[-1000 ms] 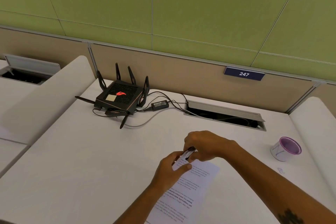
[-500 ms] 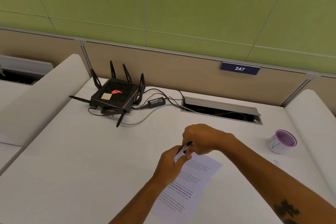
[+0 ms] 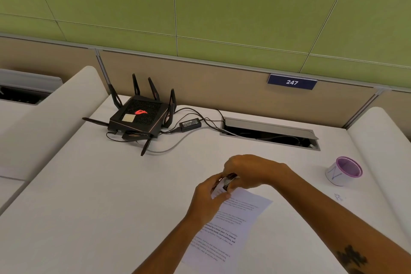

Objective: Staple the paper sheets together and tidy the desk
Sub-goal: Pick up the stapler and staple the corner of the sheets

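Printed paper sheets (image 3: 231, 222) lie slanted on the white desk (image 3: 111, 207), their top left corner lifted between my hands. My left hand (image 3: 206, 198) pinches that corner from the left. My right hand (image 3: 249, 170) is closed over a small dark stapler (image 3: 229, 181) set at the same corner. Most of the stapler is hidden by my fingers.
A black router (image 3: 139, 118) with antennas and cables sits at the back left, beside a power adapter (image 3: 190, 124). An open cable tray (image 3: 270, 134) runs along the back. A purple-rimmed white cup (image 3: 343, 171) stands at the right, with small scraps (image 3: 339, 197) near it.
Both hands stay together at the paper's top corner; the stapler has tilted slightly and the left fingers have closed further round the corner. The view has shifted a little.
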